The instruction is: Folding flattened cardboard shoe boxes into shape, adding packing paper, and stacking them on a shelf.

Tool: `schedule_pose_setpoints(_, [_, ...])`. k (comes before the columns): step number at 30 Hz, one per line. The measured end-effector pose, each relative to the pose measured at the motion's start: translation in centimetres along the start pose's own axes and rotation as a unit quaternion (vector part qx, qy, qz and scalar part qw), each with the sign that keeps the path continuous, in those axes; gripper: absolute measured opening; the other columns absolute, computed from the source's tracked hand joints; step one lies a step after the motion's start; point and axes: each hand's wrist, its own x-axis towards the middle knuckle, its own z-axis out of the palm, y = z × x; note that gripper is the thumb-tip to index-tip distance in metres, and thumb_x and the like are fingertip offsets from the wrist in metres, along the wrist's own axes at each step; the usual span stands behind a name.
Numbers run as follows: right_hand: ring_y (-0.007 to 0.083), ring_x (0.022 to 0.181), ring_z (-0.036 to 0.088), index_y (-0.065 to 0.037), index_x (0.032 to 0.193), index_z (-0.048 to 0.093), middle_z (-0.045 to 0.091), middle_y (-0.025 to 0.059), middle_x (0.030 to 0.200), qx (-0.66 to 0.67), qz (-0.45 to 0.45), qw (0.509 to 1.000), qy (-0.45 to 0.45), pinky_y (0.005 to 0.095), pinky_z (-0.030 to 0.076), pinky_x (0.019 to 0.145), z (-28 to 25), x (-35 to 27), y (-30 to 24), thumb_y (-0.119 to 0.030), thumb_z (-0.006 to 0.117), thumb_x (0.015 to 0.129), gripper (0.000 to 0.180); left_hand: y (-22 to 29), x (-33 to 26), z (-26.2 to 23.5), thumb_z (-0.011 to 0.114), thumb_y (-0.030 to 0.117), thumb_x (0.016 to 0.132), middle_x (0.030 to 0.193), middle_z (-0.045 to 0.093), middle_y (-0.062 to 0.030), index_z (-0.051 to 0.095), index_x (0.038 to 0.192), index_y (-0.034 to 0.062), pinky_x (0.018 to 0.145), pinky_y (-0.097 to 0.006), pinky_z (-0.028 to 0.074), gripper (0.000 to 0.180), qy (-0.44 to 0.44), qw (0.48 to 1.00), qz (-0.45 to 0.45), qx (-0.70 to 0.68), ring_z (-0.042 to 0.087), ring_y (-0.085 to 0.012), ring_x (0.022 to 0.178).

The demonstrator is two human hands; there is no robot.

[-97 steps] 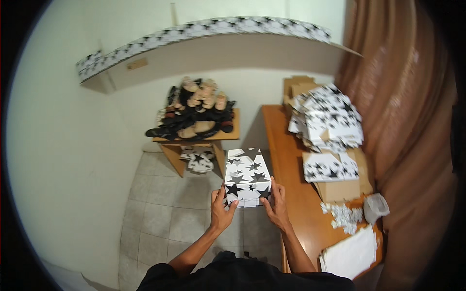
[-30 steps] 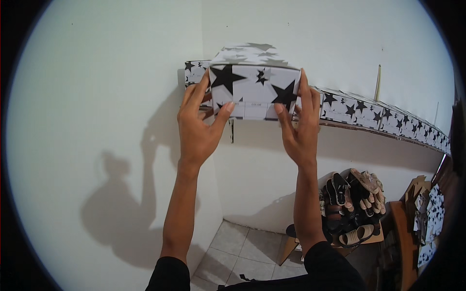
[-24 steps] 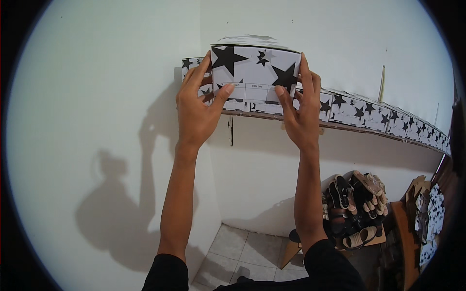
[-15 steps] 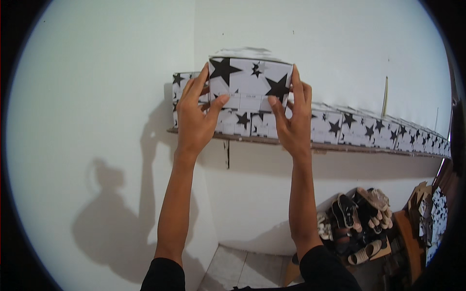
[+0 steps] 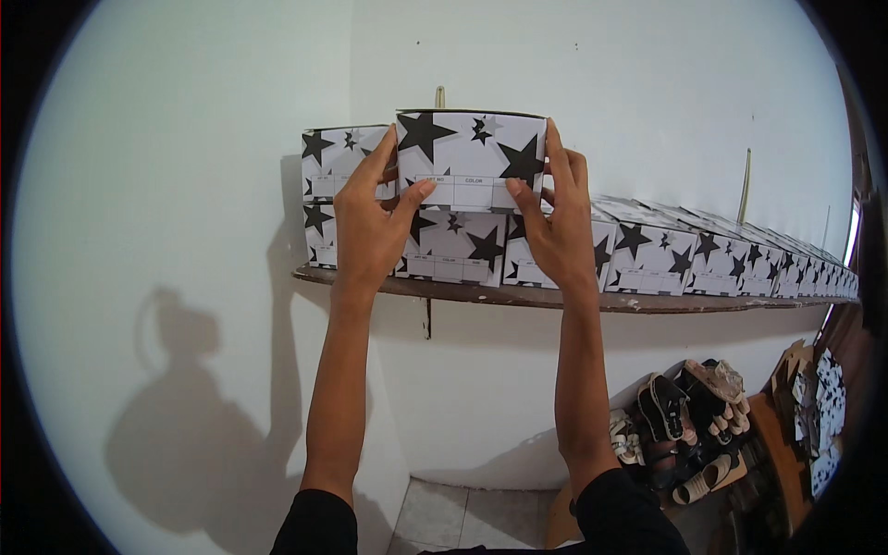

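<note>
Partly hidden star box (image 5: 469, 159) held btwn L hand (image 5: 370, 222) & R hand (image 5: 564, 229)

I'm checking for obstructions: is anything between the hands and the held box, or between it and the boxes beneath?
Nothing visible. The left hand and right hand touch the held box directly, and nothing shows between it and the boxes beneath. Underside contact is unclear.

Pale indoor light, fisheye bend
A broad shadow (image 5: 185, 435) falls on the left wall (image 5: 166, 166); the shelf (image 5: 462, 289) bows, corners go black, the dim lower right perhaps slightly soft
</note>
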Motion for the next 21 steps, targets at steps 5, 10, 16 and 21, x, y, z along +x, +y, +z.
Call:
schedule_pose_setpoints(5, [0.0301,0.111,0.055,-0.004,0.159,0.028,0.046,0.0194,0.126,-0.028,0.046,0.998,-0.016,0.0423,0.051,0.092,1.6,-0.1,0.4,-0.023,0.064,0.100,0.071,-2.9,0.5,-0.1,0.081,0.012,0.085,0.118,0.068,-0.0184,0.054,0.144,0.0027,0.080,-0.036,0.061,0.066,0.005,0.994,0.039,0.105,0.068,-0.0237,0.101])
schedule_pose_setpoints(10, [0.0288,0.107,0.057,-0.005,0.157,0.032,0.046,0.0196,0.126,-0.078,0.032,0.996,0.015,0.0416,0.052,0.090,2.8,-0.7,0.3,-0.023,0.063,0.101,0.067,-4.4,0.2,0.2,0.082,0.016,0.084,0.111,0.067,-0.0145,0.058,0.141,0.0043,0.083,-0.038,0.054,0.063,0.039,0.974,0.113,0.194,0.064,-0.0227,0.090])
schedule_pose_setpoints(16, [0.0289,0.104,0.061,-0.005,0.144,0.046,0.042,0.0201,0.130,-0.126,-0.008,0.990,0.064,0.0431,0.056,0.086,3.2,-1.9,-0.7,-0.018,0.064,0.100,0.049,-4.0,-1.2,0.6,0.080,0.018,0.085,0.119,0.064,-0.0073,0.065,0.131,0.0083,0.094,-0.039,0.046,0.049,0.095,0.962,0.155,0.203,0.059,-0.0234,0.105])
schedule_pose_setpoints(21, [0.0341,0.113,0.059,-0.002,0.137,0.052,0.041,0.0200,0.132,-0.180,-0.054,0.980,0.061,0.0439,0.056,0.088,3.6,-3.4,-1.6,-0.012,0.068,0.096,0.045,-5.4,-3.1,0.8,0.078,0.015,0.086,0.124,0.063,-0.0031,0.069,0.125,0.0111,0.097,-0.038,0.041,0.040,0.085,0.946,0.209,0.231,0.056,-0.0219,0.114])
